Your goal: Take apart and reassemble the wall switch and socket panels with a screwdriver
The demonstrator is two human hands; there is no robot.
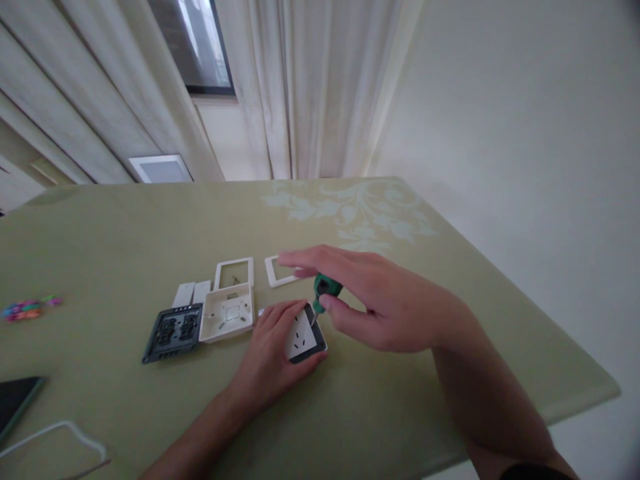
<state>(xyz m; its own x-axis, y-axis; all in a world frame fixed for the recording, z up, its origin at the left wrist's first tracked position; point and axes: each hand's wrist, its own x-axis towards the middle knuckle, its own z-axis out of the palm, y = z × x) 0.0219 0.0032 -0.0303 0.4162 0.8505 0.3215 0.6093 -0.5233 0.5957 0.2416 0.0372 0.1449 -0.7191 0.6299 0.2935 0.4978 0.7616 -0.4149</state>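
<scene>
My left hand (273, 343) grips a wall socket (300, 337) with a white slotted face and dark border, holding it on the table. In my right hand (385, 300) is a green-handled screwdriver (327, 287), pinched between thumb and fingers. Its shaft points down at the upper right part of the socket's border; whether the tip sits in a screw is too small to tell. Left of my left hand stands an open white mounting box (229, 315). A dark socket back (173, 333) lies beside that box. Two white frames, one left (218, 275) and one right (271, 275), lie behind.
The pale green table (150, 227) has its right edge near a white wall (540, 167). White flat pieces (183, 295) lie behind the dark socket back. Colourful small items (30, 309), a dark flat object (17, 400) and a white cable (65, 425) are at left.
</scene>
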